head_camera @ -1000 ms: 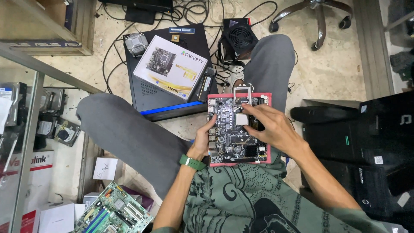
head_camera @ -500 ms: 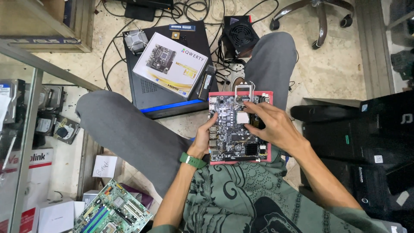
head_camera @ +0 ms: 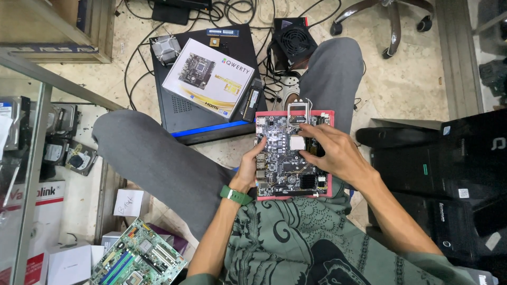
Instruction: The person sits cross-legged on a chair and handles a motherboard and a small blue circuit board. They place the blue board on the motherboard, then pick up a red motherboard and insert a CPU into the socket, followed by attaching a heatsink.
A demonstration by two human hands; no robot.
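A black motherboard (head_camera: 285,163) lies on a pink foam pad (head_camera: 328,186) on my lap. My left hand (head_camera: 248,170) grips the board's left edge, with a green watch on that wrist. My right hand (head_camera: 334,153) rests over the board's right side, its fingertips on a small square silver chip (head_camera: 297,143) near the board's top middle. The socket lever frame (head_camera: 297,110) stands raised at the board's far edge.
On the floor ahead lies a black computer case (head_camera: 211,113) with a white motherboard box (head_camera: 207,78) on it, a cooler (head_camera: 165,48) and a fan (head_camera: 294,39). A green motherboard (head_camera: 138,259) lies at lower left. Black computer towers (head_camera: 449,174) stand to the right.
My right hand's fingers have shifted slightly on the silver chip; the board and my left hand stay where they were.
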